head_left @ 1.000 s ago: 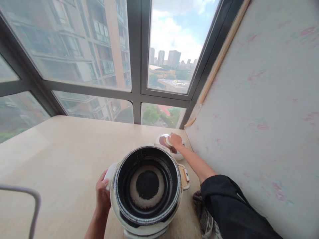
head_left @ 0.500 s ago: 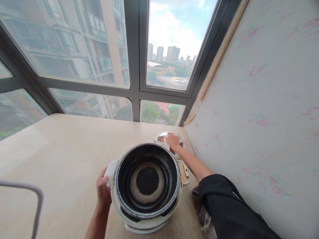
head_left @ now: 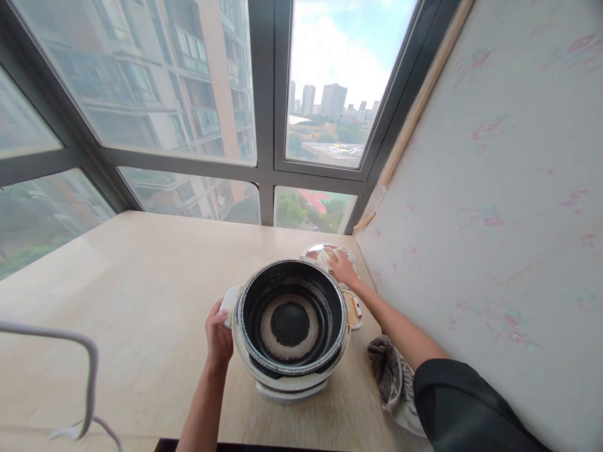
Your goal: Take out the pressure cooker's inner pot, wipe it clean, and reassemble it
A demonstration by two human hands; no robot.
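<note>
A white electric cooker [head_left: 291, 394] stands on the pale surface with its top uncovered. Its black inner pot [head_left: 291, 323] has a worn, light ring around a dark centre on the bottom. My left hand [head_left: 219, 333] is closed around the white handle [head_left: 230, 306] on the cooker's left side. Behind the pot, at the back right, lies a shiny lid [head_left: 313, 250] with white trim, partly hidden by the pot's rim. My right hand [head_left: 341, 267] rests on this lid with bent fingers. Something whitish lies under the fingertips; whether it is a cloth or part of the lid is unclear.
A crumpled brown and grey towel [head_left: 391, 370] lies at the right by my sleeve. A white cable [head_left: 92, 370] loops through the lower left. The patterned wall [head_left: 494, 226] borders the surface at right, and framed windows [head_left: 325, 177] stand behind it.
My view has shifted, so the cooker appears further right and a little higher. My right hand has slid slightly to the right over the lid. My left hand keeps its hold on the handle.
</note>
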